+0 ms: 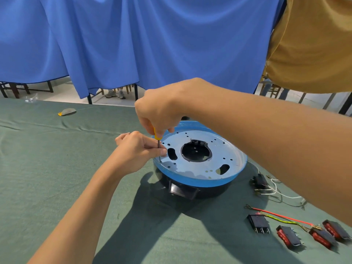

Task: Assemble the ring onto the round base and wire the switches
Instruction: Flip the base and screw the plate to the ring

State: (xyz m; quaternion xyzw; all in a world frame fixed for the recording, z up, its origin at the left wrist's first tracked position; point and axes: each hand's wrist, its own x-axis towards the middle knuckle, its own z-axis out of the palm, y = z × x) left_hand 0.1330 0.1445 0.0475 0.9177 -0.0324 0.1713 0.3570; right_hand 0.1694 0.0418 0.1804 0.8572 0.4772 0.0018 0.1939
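Observation:
A black round base point(207, 191) stands on the green cloth with a metal ring plate point(224, 153) on top, its rim covered in blue film. My right hand point(158, 109) grips a yellow-handled screwdriver point(157, 137) held upright, its tip at a hole on the plate's left edge. My left hand point(137, 149) pinches the screwdriver's shaft low down, near the tip. Several red rocker switches point(289, 236) lie at the right front, with a red wire and a yellow-green wire point(280, 219) running to one of them.
A small black part with white wires point(260, 181) lies right of the base. A grey and yellow scrap point(67, 112) lies far left near the table's back edge. Blue cloth hangs behind the table, with chair legs and a person's shoes below it.

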